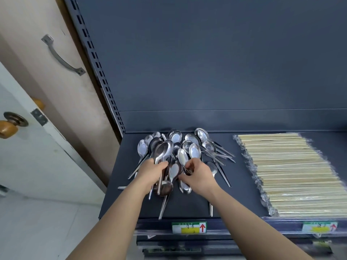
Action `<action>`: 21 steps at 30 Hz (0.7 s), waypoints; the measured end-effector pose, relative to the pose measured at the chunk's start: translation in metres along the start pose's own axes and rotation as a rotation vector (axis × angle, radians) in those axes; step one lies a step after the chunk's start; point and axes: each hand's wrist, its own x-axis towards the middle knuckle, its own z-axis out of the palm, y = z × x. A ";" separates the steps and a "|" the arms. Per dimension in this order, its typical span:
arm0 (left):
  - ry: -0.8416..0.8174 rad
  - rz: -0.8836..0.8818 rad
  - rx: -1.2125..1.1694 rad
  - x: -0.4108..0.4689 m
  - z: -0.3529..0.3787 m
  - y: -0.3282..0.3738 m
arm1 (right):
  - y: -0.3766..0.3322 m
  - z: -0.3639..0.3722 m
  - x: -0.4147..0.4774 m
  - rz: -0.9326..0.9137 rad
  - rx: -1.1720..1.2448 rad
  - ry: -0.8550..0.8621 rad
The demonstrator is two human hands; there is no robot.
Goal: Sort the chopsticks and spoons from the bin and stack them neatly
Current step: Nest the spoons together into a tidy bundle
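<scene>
The fingers of the left hand are curled round a bunch of handles from the metal spoons, whose bowls stand up above the fist, tilted toward the top of the frame. Just to the right, the fingers of the right hand are bent in with the thumb below them, pinching at spoon handles in the middle of the pile; exactly which spoon they hold cannot be told. Both forearms reach in from the lower edge of the frame. The rest of the spoons lie loose and crisscrossed in the centre of the picture on a dark shelf, bowls mostly toward the back panel, a few handles pointing toward the front lip. Well apart at the right of the frame, on the same shelf, lies a flat, even layer of pale chopsticks in clear plastic wrappers. Price labels with red arrows sit on the front edge. At the left stands a door with a brown knob.
</scene>
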 end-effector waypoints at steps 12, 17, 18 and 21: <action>-0.020 0.129 0.164 -0.021 -0.056 -0.009 | -0.015 -0.002 -0.010 -0.058 0.041 0.058; 0.013 0.086 0.267 -0.035 -0.063 -0.031 | -0.018 0.011 -0.035 0.056 0.113 -0.122; 0.030 0.079 0.272 -0.036 -0.063 -0.035 | -0.017 0.016 -0.037 0.070 0.124 -0.143; 0.017 0.050 0.245 -0.038 -0.064 -0.039 | -0.014 0.028 -0.037 0.082 0.190 -0.116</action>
